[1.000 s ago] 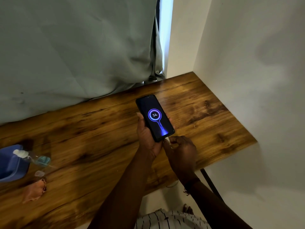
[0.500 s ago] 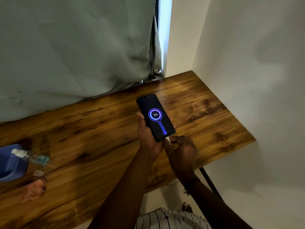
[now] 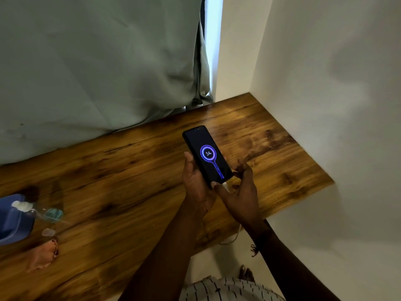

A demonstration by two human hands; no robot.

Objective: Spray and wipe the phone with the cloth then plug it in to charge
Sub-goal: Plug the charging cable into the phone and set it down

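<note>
A black phone [image 3: 207, 155] is held above the wooden table [image 3: 130, 181], its screen lit with a blue charging ring that reads 34. My left hand [image 3: 195, 181] grips it from the left and below. A white charger plug [image 3: 225, 186] sits in the phone's bottom end, and its white cable [image 3: 233, 237] hangs down past the table's front edge. My right hand [image 3: 240, 187] is spread open just right of the phone's bottom end, fingers apart. A clear spray bottle [image 3: 41, 212] with a white cap lies at the far left. A pinkish cloth [image 3: 43, 255] lies near it.
A blue container [image 3: 13, 222] stands at the left edge, touching the spray bottle. A grey-green curtain [image 3: 97, 61] hangs behind the table. A white wall [image 3: 325, 83] borders the table's right side. A small clear cap [image 3: 48, 232] lies between bottle and cloth.
My right hand was pinched at the plug under the phone; now its fingers have spread open and let go of it. The phone stays in my left hand, still showing 34.
</note>
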